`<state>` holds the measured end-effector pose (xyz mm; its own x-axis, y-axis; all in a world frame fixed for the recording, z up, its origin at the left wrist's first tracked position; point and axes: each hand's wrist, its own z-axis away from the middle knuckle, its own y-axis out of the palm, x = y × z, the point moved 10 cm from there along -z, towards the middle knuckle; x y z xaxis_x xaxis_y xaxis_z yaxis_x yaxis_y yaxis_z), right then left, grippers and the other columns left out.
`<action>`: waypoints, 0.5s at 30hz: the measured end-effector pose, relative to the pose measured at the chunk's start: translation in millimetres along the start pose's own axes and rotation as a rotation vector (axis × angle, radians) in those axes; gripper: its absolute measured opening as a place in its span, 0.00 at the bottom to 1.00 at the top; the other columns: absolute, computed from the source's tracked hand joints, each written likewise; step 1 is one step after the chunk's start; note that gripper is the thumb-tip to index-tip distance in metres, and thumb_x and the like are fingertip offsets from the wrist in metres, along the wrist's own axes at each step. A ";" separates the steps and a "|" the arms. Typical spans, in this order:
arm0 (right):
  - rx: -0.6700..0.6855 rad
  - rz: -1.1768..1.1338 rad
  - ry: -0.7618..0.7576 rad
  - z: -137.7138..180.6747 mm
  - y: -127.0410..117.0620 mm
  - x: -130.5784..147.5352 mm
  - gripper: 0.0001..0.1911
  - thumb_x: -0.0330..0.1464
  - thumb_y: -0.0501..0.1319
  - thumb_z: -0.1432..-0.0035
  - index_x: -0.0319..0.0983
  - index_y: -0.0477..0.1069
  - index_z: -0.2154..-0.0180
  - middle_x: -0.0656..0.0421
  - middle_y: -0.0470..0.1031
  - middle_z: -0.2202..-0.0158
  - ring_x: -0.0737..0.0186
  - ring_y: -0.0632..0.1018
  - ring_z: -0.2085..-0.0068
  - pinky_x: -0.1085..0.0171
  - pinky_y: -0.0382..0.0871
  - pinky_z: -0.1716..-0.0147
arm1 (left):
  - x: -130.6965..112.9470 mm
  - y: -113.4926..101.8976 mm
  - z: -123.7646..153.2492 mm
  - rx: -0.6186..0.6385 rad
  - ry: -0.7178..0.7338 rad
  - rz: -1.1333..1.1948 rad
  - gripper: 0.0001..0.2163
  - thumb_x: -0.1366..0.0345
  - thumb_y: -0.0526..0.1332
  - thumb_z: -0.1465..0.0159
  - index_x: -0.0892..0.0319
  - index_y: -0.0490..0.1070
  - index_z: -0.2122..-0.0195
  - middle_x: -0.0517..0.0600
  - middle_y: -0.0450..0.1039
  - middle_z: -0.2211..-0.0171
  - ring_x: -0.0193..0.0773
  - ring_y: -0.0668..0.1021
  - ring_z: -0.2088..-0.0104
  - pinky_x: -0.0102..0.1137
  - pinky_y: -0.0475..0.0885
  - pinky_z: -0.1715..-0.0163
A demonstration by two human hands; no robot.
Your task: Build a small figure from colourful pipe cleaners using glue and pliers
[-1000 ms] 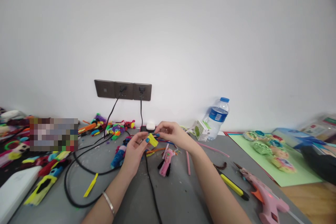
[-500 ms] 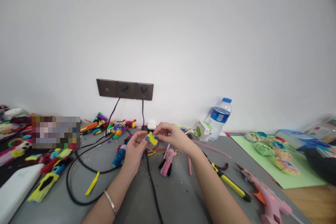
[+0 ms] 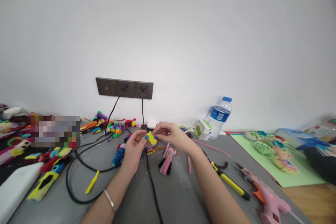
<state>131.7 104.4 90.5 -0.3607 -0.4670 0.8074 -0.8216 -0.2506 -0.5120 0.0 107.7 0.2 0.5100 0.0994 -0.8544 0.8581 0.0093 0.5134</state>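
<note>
A small fuzzy yellow piece (image 3: 152, 139), which looks like bent pipe cleaner, is held up between my two hands over the table. My left hand (image 3: 134, 147) pinches its left side between thumb and fingers. On the other side, the thumb and fingertips of my right hand (image 3: 172, 135) close on its right edge. Just below my hands lies a pink fuzzy figure (image 3: 167, 161) with black parts. A blue fuzzy piece (image 3: 119, 155) is partly hidden behind my left hand.
Black cables (image 3: 78, 196) loop across the table from the wall sockets (image 3: 124, 88). Yellow-handled pliers (image 3: 232, 183) and a pink glue gun (image 3: 271, 199) lie at right. A water bottle (image 3: 220, 117) stands by the wall, beside a small box (image 3: 203, 129). Colourful fuzzy figures (image 3: 49, 178) crowd the left.
Both hands stay at nearly the same spot. The yellow piece has turned slightly between my fingers; the view has shifted a little.
</note>
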 end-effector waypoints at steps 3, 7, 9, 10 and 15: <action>0.004 -0.006 -0.015 0.0 0.4 1.0 0.08 0.25 0.60 0.48 0.38 0.76 0.67 0.60 0.75 0.67 0.67 0.69 0.70 0.67 0.62 0.69 | 0.1 -1.2 0.2 -0.003 0.006 0.001 0.16 0.61 0.73 0.53 0.60 0.75 0.65 0.49 0.77 0.67 0.34 0.78 0.68 0.26 0.75 0.69; 0.010 -0.005 -0.017 -0.1 1.3 0.5 0.07 0.25 0.61 0.48 0.38 0.77 0.67 0.60 0.75 0.68 0.68 0.68 0.70 0.68 0.61 0.70 | -0.4 -1.0 1.0 0.003 0.013 0.012 0.15 0.61 0.73 0.53 0.60 0.75 0.66 0.48 0.77 0.68 0.33 0.77 0.69 0.26 0.75 0.69; 0.013 -0.011 -0.014 -0.1 1.8 0.1 0.07 0.25 0.61 0.49 0.38 0.76 0.67 0.60 0.75 0.68 0.68 0.68 0.71 0.68 0.61 0.70 | -0.5 -0.2 1.3 0.005 0.008 0.010 0.15 0.61 0.73 0.53 0.60 0.75 0.66 0.48 0.77 0.69 0.33 0.77 0.70 0.26 0.75 0.70; 0.016 -0.015 -0.012 0.0 2.2 -0.1 0.07 0.25 0.61 0.49 0.38 0.76 0.67 0.60 0.75 0.68 0.68 0.68 0.71 0.68 0.61 0.70 | -0.4 -0.1 1.4 0.002 0.003 0.013 0.15 0.61 0.73 0.53 0.60 0.75 0.66 0.48 0.77 0.68 0.33 0.77 0.70 0.26 0.75 0.71; 0.021 -0.007 -0.020 0.4 3.7 0.6 0.08 0.24 0.61 0.48 0.38 0.76 0.66 0.60 0.74 0.67 0.68 0.68 0.71 0.68 0.62 0.70 | 0.4 -0.3 1.5 -0.019 -0.019 0.048 0.19 0.62 0.74 0.56 0.59 0.74 0.64 0.47 0.77 0.69 0.33 0.78 0.69 0.25 0.75 0.70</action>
<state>128.6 102.9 89.0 -0.3463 -0.4820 0.8049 -0.8145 -0.2712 -0.5128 0.0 106.2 -0.4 0.5518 0.0813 -0.8300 0.8314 0.0242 0.5551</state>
